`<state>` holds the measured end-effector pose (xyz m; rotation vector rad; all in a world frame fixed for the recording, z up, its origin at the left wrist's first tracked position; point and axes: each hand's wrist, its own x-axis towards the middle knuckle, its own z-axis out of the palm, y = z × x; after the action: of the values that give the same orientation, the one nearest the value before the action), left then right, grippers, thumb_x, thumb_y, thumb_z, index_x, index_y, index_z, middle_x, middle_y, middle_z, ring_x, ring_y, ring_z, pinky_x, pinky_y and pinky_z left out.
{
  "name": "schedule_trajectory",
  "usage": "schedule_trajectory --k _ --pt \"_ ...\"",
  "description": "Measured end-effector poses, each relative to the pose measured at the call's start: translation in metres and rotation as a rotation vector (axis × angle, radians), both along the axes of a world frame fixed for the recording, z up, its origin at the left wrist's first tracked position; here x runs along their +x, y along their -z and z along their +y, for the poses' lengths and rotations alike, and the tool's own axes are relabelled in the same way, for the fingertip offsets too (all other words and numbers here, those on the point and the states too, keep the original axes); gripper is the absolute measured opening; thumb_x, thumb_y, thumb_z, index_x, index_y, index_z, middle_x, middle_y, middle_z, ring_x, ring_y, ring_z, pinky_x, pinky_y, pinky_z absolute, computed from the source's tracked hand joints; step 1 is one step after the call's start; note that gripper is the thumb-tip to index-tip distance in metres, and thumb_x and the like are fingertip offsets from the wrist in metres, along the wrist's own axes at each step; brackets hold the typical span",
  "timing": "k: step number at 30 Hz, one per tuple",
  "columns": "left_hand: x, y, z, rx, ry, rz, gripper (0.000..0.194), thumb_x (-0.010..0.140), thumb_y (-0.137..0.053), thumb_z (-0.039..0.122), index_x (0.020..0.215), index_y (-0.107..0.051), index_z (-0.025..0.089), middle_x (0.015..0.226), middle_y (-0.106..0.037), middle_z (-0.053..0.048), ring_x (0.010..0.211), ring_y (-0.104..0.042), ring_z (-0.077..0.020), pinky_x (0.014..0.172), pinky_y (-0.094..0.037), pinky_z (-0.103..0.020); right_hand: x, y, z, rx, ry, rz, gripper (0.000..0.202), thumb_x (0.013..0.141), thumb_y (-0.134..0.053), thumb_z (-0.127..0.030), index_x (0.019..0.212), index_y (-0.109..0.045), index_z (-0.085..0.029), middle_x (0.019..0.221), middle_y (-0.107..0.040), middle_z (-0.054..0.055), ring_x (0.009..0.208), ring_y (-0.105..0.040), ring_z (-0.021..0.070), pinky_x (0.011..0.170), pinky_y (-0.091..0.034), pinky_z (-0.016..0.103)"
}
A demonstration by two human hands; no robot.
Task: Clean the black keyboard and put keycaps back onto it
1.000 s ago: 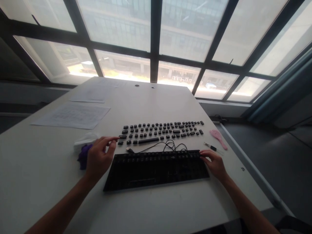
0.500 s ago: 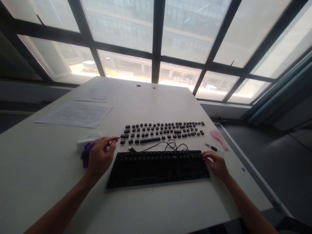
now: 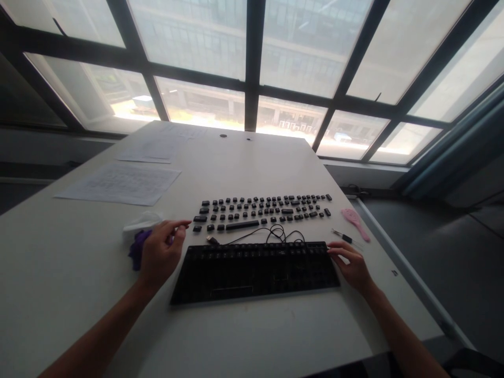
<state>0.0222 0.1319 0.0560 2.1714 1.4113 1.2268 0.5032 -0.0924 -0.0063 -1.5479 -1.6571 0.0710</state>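
Note:
A black keyboard [image 3: 255, 275] lies on the white table, with rows of keys along its far part and a bare dark area nearer me. Beyond it, loose black keycaps [image 3: 242, 226] are laid out in rows. My left hand [image 3: 163, 252] is left of the keyboard, index finger stretched toward the leftmost keycaps, thumb apart; nothing shows in it. Behind that hand is a crumpled purple cloth [image 3: 137, 249]. My right hand [image 3: 350, 265] is at the keyboard's far right corner, its fingertips and thumb closed on the edge.
A coiled black cable [image 3: 277, 232] with a USB plug [image 3: 212, 240] lies between keyboard and keycaps. To the right are a small dark-handled tool [image 3: 346, 238] and a pink hairbrush [image 3: 354, 218]. White tissue [image 3: 144, 221] and printed sheets [image 3: 122, 184] lie at left. Windows [image 3: 299, 118] stand behind.
The view has shifted very slightly. Both hands, the keyboard and the keycaps keep nearly the same places.

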Motion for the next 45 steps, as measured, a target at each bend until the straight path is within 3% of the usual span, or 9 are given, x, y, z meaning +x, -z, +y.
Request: schedule_trajectory --k 7,13,17,22,27,31,36,45 --pt "0.001 0.002 0.001 -0.037 -0.018 0.019 0.030 0.094 -0.048 0.034 0.105 -0.072 0.019 0.099 -0.073 -0.005 0.086 -0.065 -0.0209 0.075 -0.049 -0.033 -0.005 -0.004 0.000 0.004 0.025 0.004 0.012 0.095 -0.064 -0.028 0.093 -0.075 -0.024 0.105 -0.073 0.009 0.095 -0.072 0.0236 0.083 -0.062 0.040" --pt "-0.004 -0.006 0.012 -0.108 -0.058 0.040 0.031 0.093 -0.050 0.040 0.107 -0.072 0.023 0.101 -0.073 -0.004 0.084 -0.066 -0.0207 0.076 -0.050 -0.033 -0.010 -0.014 -0.002 0.103 0.176 -0.017 0.009 0.094 -0.065 -0.026 0.091 -0.073 -0.024 0.105 -0.073 0.008 0.098 -0.071 0.0253 0.087 -0.059 0.043" --pt "-0.010 -0.017 0.034 -0.212 -0.062 0.101 0.039 0.087 -0.056 0.046 0.113 -0.073 0.022 0.101 -0.075 -0.004 0.071 -0.065 -0.0182 0.070 -0.052 -0.030 -0.005 -0.017 -0.002 0.130 0.247 -0.033 0.008 0.094 -0.066 -0.027 0.091 -0.072 -0.023 0.102 -0.073 0.007 0.092 -0.071 0.0239 0.084 -0.058 0.041" --pt "-0.007 -0.025 0.076 -0.208 0.053 0.256 0.040 0.081 -0.061 0.049 0.103 -0.077 0.020 0.091 -0.077 -0.006 0.072 -0.068 -0.0203 0.075 -0.055 -0.030 -0.007 -0.034 0.007 0.146 0.251 -0.062 0.009 0.093 -0.066 -0.029 0.091 -0.072 -0.022 0.100 -0.074 0.007 0.087 -0.071 0.0233 0.080 -0.059 0.040" --pt "0.011 -0.012 0.119 -0.203 0.084 0.305 0.029 0.078 -0.066 0.038 0.095 -0.079 0.019 0.094 -0.079 -0.009 0.076 -0.071 -0.0221 0.082 -0.055 -0.034 -0.021 -0.068 0.032 0.196 0.222 -0.095 0.006 0.093 -0.067 -0.026 0.091 -0.072 -0.023 0.099 -0.075 0.007 0.090 -0.071 0.0237 0.083 -0.059 0.041" --pt "0.022 0.005 0.137 -0.226 0.103 0.322 0.025 0.078 -0.069 0.033 0.095 -0.080 0.019 0.091 -0.080 -0.007 0.078 -0.072 -0.0213 0.082 -0.055 -0.032 -0.037 -0.086 0.057 0.252 0.172 -0.092 0.005 0.092 -0.068 -0.023 0.094 -0.072 -0.024 0.100 -0.075 0.006 0.090 -0.071 0.0229 0.088 -0.058 0.042" --pt "0.026 0.018 0.139 -0.247 0.135 0.323 0.024 0.080 -0.067 0.030 0.093 -0.081 0.017 0.091 -0.080 -0.008 0.079 -0.073 -0.0211 0.081 -0.055 -0.030 -0.047 -0.085 0.071 0.245 0.168 -0.107 0.005 0.092 -0.067 -0.023 0.093 -0.071 -0.024 0.099 -0.075 0.007 0.087 -0.071 0.0225 0.082 -0.058 0.040" --pt "0.029 0.023 0.144 -0.250 0.130 0.306 0.019 0.079 -0.068 0.030 0.087 -0.080 0.017 0.086 -0.080 -0.007 0.078 -0.072 -0.0210 0.079 -0.055 -0.029 -0.048 -0.070 0.062 0.045 0.081 -0.077 0.012 0.095 -0.063 -0.031 0.097 -0.072 -0.024 0.100 -0.073 0.008 0.083 -0.068 0.0223 0.072 -0.058 0.038"
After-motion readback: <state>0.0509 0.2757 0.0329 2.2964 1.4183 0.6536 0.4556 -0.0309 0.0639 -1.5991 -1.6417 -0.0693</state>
